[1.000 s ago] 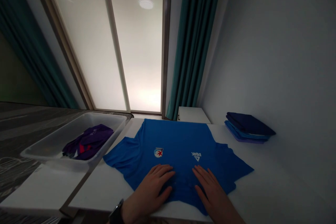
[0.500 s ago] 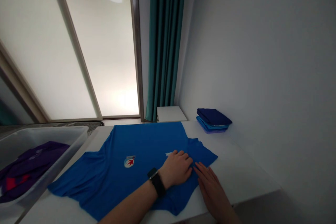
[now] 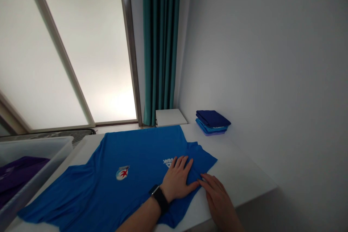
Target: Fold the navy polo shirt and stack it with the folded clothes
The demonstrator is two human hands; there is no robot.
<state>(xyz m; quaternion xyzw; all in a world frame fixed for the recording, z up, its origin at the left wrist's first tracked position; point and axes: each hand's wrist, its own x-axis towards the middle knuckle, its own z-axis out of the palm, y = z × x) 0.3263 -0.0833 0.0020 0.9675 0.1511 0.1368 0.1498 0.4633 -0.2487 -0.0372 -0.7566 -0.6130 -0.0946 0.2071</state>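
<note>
A blue T-shirt (image 3: 136, 156) lies spread on the white table, its printed side up, with a round badge and a white PEAK logo showing. My left hand (image 3: 179, 177), with a black watch at the wrist, rests flat on the shirt beside the logo, fingers spread. Close to its thumb, my right hand (image 3: 216, 190) has its bent fingers together at the shirt's right edge, below the sleeve. The fingertips appear to pinch the fabric there; its thumb is mostly hidden.
A stack of folded clothes (image 3: 212, 121) sits by the wall at the table's far right. On the left stands a translucent plastic bin (image 3: 61, 152) holding a purple garment (image 3: 23, 174). A white box-like surface (image 3: 171, 117) lies beyond the table, before a green curtain (image 3: 161, 50).
My left hand's fingers have spread out, uncovering more of the logo. My right hand's fingers have bent in at the shirt's edge. The view has shifted a little to the right.
</note>
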